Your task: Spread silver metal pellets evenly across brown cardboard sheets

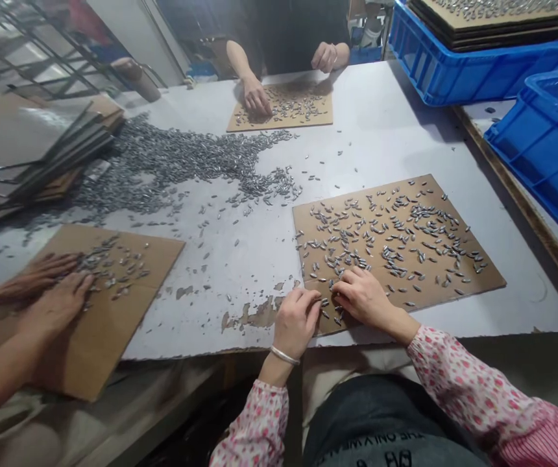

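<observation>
A brown cardboard sheet [473,275] lies before me, strewn with many small grey metal pieces [393,259], pointed like spindles. At its near left corner my left hand [296,321] has its fingers curled together, thumb and fingertips beside a few pieces. My right hand [364,297] rests over the near part of the sheet, fingers bent and drawn together with the tips down among the pieces. What either set of fingertips pinches, if anything, is too small or hidden to make out.
A large heap of the same pieces [176,155] spreads across the white table [201,331]. At left, another person's hands [58,298] work on a second cardboard sheet [147,259]. Across stands a person handling a third sheet [325,117]. Blue crates [435,71] stand at right; stacked sheets [21,136] lie left.
</observation>
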A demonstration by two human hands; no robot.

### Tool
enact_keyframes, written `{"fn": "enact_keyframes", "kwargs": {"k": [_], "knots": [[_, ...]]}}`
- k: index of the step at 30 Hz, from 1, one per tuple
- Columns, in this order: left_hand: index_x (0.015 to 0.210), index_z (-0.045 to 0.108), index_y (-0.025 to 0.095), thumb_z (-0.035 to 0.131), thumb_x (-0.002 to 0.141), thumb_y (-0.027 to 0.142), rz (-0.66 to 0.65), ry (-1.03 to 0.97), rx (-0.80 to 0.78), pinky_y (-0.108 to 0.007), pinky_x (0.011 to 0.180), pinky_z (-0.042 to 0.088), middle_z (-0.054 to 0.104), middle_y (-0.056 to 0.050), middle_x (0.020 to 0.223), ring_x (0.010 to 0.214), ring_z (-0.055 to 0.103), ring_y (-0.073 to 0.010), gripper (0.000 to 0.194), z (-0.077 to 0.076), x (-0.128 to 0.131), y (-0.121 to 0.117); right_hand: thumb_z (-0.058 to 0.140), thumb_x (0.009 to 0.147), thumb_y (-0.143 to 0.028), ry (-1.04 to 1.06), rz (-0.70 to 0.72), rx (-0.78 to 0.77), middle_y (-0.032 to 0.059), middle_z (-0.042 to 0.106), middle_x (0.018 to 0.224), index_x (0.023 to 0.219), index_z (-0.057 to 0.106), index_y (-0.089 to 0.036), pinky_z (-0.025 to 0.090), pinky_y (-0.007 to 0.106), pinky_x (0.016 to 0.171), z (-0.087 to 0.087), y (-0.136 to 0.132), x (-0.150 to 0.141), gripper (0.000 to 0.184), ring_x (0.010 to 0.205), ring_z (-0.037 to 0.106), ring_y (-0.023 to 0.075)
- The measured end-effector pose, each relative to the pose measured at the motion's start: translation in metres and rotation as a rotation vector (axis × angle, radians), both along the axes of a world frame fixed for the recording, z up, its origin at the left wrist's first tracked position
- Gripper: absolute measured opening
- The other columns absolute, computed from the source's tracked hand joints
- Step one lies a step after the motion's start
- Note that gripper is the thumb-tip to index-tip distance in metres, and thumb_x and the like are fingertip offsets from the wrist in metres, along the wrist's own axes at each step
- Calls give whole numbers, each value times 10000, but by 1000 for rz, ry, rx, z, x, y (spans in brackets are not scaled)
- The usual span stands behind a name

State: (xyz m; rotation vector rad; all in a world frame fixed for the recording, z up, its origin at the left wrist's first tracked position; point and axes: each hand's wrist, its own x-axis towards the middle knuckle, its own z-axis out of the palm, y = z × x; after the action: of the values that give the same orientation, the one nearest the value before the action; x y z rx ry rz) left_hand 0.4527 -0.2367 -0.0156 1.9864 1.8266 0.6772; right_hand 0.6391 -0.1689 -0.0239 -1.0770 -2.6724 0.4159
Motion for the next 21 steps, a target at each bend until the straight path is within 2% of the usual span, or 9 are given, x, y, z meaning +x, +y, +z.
{"fn": "enact_keyframes", "kwargs": {"k": [6, 11, 15, 21], "knots": [[848, 639, 205, 464, 908, 257, 10, 63, -49, -311, 784, 448, 602, -43, 841, 848, 564, -173, 192, -7, 1, 2, 515, 914, -224, -38, 6, 19, 64, 595, 859, 862, 656, -205, 330, 312, 732, 9, 2, -1, 152, 852, 462, 198], [890, 631, 213, 474, 905, 273, 36, 20, -32, -289, 743, 455, 600, -34, 863, 824, 565, -161, 169, -7, -2, -1, 542, 909, -270, 4, 3, -12, 59, 593, 875, 894, 661, -206, 339, 306, 748, 3, 4, 8, 136, 868, 467, 192], [934, 653, 216, 464, 915, 275, -42, 23, 12, -293, 763, 459, 589, -43, 866, 824, 562, -157, 199, -6, 0, -1, 531, 916, -288, 6, 11, 6, 62, 579, 869, 872, 652, -205, 336, 308, 754, -4, 1, 2, 154, 877, 457, 196], [925, 662, 219, 475, 910, 271, -97, 39, -27, -294, 779, 459, 592, -42, 865, 835, 566, -156, 195, -6, -1, 0, 533, 917, -263, 66, 73, -19, 49, 591, 837, 847, 662, -206, 341, 295, 719, -1, 2, 3, 157, 828, 472, 181]]}}
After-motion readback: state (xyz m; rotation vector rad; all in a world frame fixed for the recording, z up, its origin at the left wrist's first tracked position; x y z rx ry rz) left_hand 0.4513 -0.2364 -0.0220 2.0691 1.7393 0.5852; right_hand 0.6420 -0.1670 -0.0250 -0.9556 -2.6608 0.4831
